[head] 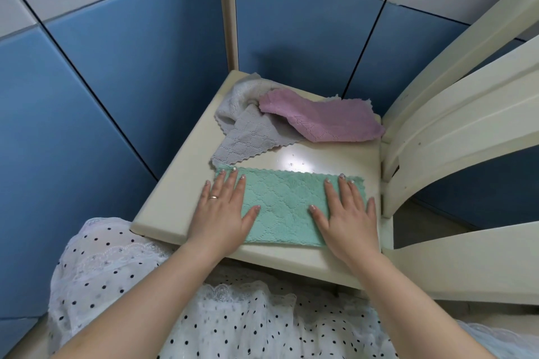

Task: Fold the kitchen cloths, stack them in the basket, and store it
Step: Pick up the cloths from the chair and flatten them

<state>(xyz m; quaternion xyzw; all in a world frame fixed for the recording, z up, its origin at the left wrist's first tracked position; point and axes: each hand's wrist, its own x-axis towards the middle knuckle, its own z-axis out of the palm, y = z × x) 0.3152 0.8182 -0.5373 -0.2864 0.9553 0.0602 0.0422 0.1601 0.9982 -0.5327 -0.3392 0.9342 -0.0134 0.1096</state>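
Observation:
A mint green cloth (287, 207) lies flat as a wide rectangle on the near part of a cream tabletop (320, 154). My left hand (223, 210) presses flat on its left end, fingers straight and spread. My right hand (347, 213) presses flat on its right end in the same way. Behind it a grey cloth (245, 134) lies crumpled at the back left of the tabletop. A pink cloth (320, 119) lies loosely beside it, partly overlapping the grey one. No basket is in view.
Blue and white wall panels (116, 81) close in the left and back. A cream post (229, 9) rises at the table's far corner. Curved cream rails (466, 125) stand at the right. My white dotted dress (204, 315) fills the foreground.

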